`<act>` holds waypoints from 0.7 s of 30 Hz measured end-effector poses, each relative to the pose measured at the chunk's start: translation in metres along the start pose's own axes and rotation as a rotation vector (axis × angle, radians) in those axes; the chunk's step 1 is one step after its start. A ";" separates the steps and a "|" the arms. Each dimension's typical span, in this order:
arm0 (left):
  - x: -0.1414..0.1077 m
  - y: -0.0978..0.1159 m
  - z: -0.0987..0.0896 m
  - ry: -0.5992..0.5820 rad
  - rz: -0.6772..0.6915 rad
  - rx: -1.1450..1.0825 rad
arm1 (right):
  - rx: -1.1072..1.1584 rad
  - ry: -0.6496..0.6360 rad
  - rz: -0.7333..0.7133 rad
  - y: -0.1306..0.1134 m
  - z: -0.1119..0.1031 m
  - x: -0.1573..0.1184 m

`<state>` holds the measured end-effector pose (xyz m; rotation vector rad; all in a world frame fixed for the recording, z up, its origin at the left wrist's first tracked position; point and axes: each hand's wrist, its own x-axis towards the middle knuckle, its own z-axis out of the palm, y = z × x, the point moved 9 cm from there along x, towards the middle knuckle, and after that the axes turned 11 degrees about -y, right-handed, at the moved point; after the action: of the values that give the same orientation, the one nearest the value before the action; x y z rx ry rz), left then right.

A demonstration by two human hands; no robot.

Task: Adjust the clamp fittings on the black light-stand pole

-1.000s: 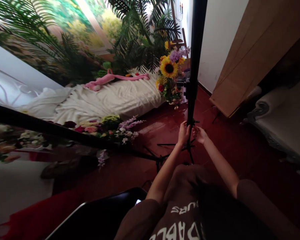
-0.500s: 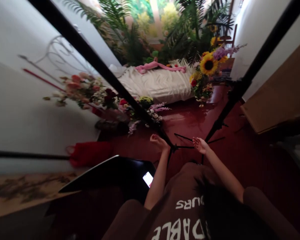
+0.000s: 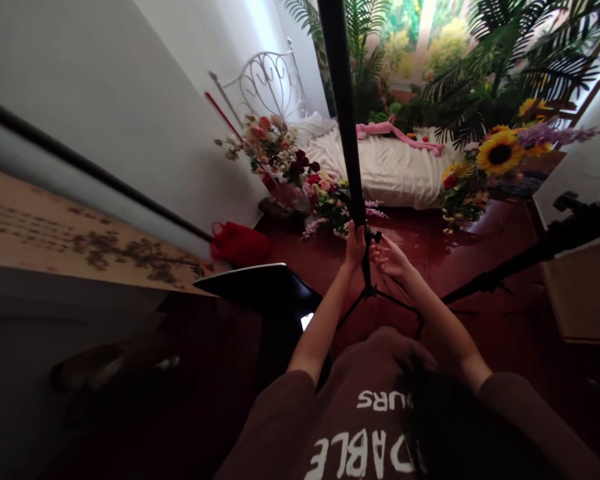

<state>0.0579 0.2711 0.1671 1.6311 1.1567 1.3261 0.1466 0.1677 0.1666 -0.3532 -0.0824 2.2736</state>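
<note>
A black stand pole (image 3: 349, 127) rises upright in front of me, its legs spread on the dark red floor. My left hand (image 3: 355, 247) is closed round the pole low down, just above the legs. On the pole's right side, my right hand (image 3: 389, 257) is beside a small black knob (image 3: 377, 237), its fingers bent; whether they grip a part is too small to tell. Below and left, a phone with a lit screen (image 3: 307, 321) lies on a dark surface, partly behind my left forearm.
A second black stand (image 3: 500, 272) slants at the right. Flowers (image 3: 273, 150) and a white-draped bed (image 3: 405, 170) with a pink plush toy are ahead; sunflowers (image 3: 500, 155) stand right of it. A red bag (image 3: 237, 245) and a black panel (image 3: 255, 287) are on the left.
My left hand has gone from beside the pole to gripping it. My right hand has moved in to the pole's knob. The view has turned left and the pole stands more upright.
</note>
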 end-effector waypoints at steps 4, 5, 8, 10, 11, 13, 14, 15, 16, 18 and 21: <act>-0.003 0.000 0.003 0.008 0.002 0.017 | 0.005 -0.109 0.006 -0.009 0.012 0.005; -0.003 0.001 0.004 0.002 0.010 0.025 | -0.016 -0.138 0.010 -0.011 0.013 0.005; -0.004 0.004 0.004 0.017 0.030 0.038 | -0.112 -0.181 0.011 -0.021 0.011 0.006; -0.004 0.004 0.004 0.036 0.029 0.040 | -0.193 -0.145 0.012 -0.029 0.006 0.007; -0.004 0.003 0.004 0.040 0.027 0.041 | -0.236 -0.107 0.021 -0.033 0.003 0.007; -0.003 0.003 0.005 0.044 0.029 0.045 | -0.338 -0.016 0.052 -0.040 -0.003 0.007; -0.003 0.003 0.005 0.049 0.034 0.050 | -0.403 0.029 0.065 -0.043 -0.005 0.006; -0.003 0.003 0.004 0.054 0.041 0.057 | -0.481 0.072 0.074 -0.046 -0.007 0.005; -0.003 0.004 0.004 0.059 0.049 0.067 | -0.572 0.116 0.071 -0.050 -0.008 0.004; -0.003 0.006 0.003 0.067 0.070 0.084 | -0.804 0.212 -0.007 -0.063 -0.007 0.000; -0.003 0.011 0.003 0.072 0.114 0.087 | -1.336 0.360 -0.263 -0.086 0.014 -0.015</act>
<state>0.0632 0.2649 0.1757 1.7469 1.1940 1.4349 0.2141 0.2144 0.1986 -1.3087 -1.3761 1.5488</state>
